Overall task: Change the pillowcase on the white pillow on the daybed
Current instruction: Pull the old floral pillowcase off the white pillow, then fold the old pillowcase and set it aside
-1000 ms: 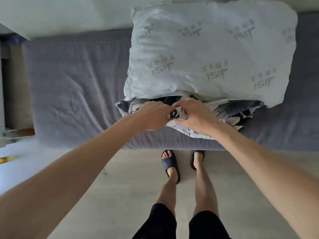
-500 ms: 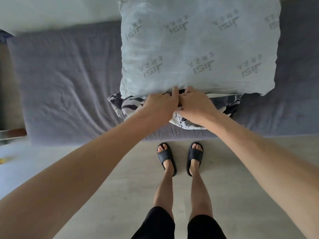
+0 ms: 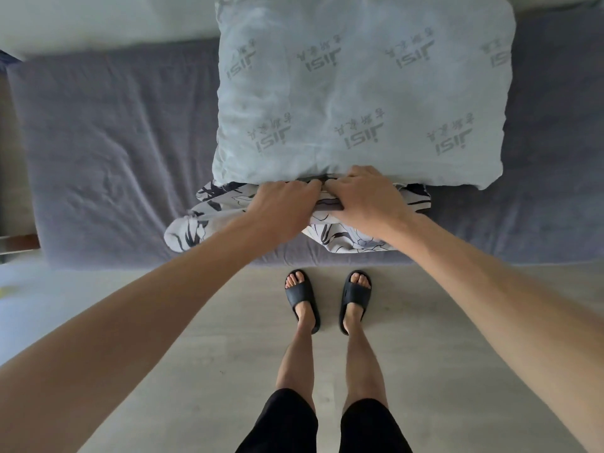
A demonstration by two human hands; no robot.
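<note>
Since earlier: patterned pillowcase (image 3: 202,225) bunched further out from under white pillow (image 3: 359,93); left hand (image 3: 282,207) and right hand (image 3: 362,199) side by side, both gripping it, on grey daybed (image 3: 114,152)

My left hand (image 3: 281,204) and right hand (image 3: 362,197) meet at centre frame, both gripping the bunched patterned pillowcase (image 3: 192,230) at the near edge of the white pillow (image 3: 359,93). The pillow lies on the grey daybed (image 3: 114,142); my sandalled feet (image 3: 327,299) stand below.

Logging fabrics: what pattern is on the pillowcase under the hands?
The pillowcase is white with dark leaf-like line drawings, clearest in the head view.
</note>
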